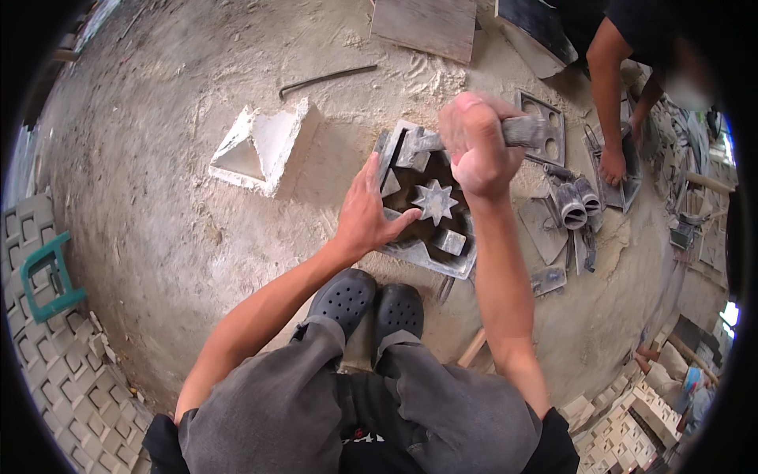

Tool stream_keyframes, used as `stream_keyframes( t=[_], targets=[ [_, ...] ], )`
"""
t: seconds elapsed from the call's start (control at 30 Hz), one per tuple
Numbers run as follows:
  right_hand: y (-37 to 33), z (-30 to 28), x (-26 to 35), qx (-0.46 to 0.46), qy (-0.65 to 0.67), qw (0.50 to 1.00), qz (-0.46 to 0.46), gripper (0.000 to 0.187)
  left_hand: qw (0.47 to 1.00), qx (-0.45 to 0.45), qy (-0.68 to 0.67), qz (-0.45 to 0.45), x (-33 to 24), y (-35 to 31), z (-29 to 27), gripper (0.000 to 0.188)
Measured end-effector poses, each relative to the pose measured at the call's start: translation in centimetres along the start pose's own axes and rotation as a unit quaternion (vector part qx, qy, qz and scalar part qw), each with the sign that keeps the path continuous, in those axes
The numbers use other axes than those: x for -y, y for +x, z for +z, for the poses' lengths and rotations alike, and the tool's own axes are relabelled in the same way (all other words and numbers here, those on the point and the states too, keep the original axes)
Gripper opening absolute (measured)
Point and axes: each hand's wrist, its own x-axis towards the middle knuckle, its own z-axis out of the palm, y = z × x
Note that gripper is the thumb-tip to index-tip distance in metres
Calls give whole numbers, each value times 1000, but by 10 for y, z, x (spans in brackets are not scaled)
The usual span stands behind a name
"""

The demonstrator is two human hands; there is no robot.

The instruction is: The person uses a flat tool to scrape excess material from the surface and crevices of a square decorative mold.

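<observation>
On the dusty floor before my feet lies a grey metal mould [422, 254], with an eight-pointed star [435, 202] at its middle and block-shaped pieces near its corners. My left hand [365, 209] rests at the mould's left side, fingers stretched along the edge and thumb spread over the inside. Above the far right part, my right hand [483, 150] is closed around a short, thick, dusty grey bar-shaped tool [527, 132]. This tool lies crosswise through the fist. Its left end is over the far corner piece; whether they touch I cannot tell.
Left of the mould sits a white angular cast piece [272, 150], with a bent metal rod [328, 80] beyond it. Metal tubes [570, 207] and a plate with round holes [545, 118] lie right. A co-worker's hand [613, 164] touches another frame. A green stool [51, 276] stands left.
</observation>
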Motion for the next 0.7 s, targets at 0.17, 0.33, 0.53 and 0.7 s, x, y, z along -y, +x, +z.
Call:
stream_keyframes(
  t=[0.17, 0.33, 0.53, 0.7],
  targets=[
    [-9, 1, -34, 32, -98, 994, 45, 41, 1000, -7, -9, 0, -4, 4, 6, 103],
    [8, 9, 4, 1, -18, 999, 40, 42, 999, -2, -19, -46, -1, 0, 7, 79],
    [-14, 4, -37, 33, -122, 992, -27, 42, 993, 29, -47, -101, -5, 4, 7, 67],
    [6, 9, 2, -6, -15, 999, 31, 45, 995, 18, -32, -88, 0, 2, 5, 65]
  ],
)
